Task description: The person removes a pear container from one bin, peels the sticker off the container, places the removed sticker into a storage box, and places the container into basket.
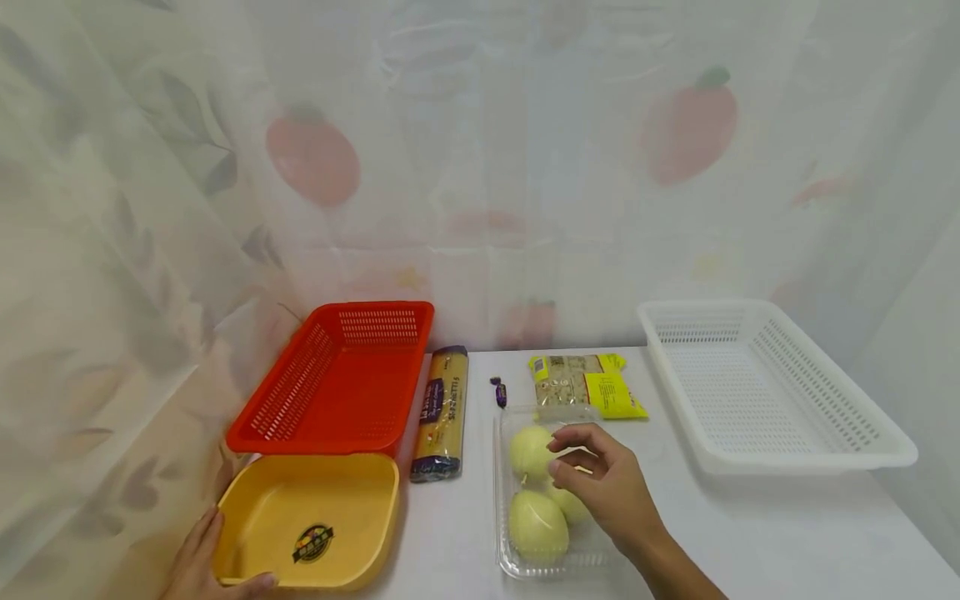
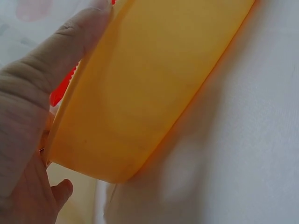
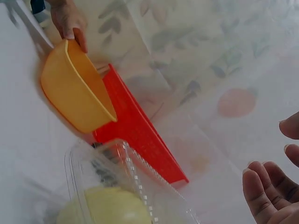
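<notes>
My left hand (image 1: 206, 554) grips the near-left corner of a yellow plastic basin (image 1: 311, 521), its thumb on the near rim. The left wrist view shows the basin's orange-yellow side wall (image 2: 135, 84) beside the thumb. Above a clear plastic container (image 1: 504, 500) hovers my right hand (image 1: 607, 487), its fingers curved with nothing between them. Inside the container lie pale yellow-green pears (image 1: 538, 527), partly hidden by that hand. In the right wrist view the right hand's fingertips (image 3: 254, 186) stand apart from the thumb, away from the container (image 3: 77, 163).
A red basket (image 1: 337, 392) stands behind the basin. Beside it lies a spaghetti packet (image 1: 442, 417), then a small purple-wrapped candy (image 1: 500, 393). A yellow-and-clear food bag (image 1: 588, 387) lies behind the container. At the right stands a white basket (image 1: 757, 400).
</notes>
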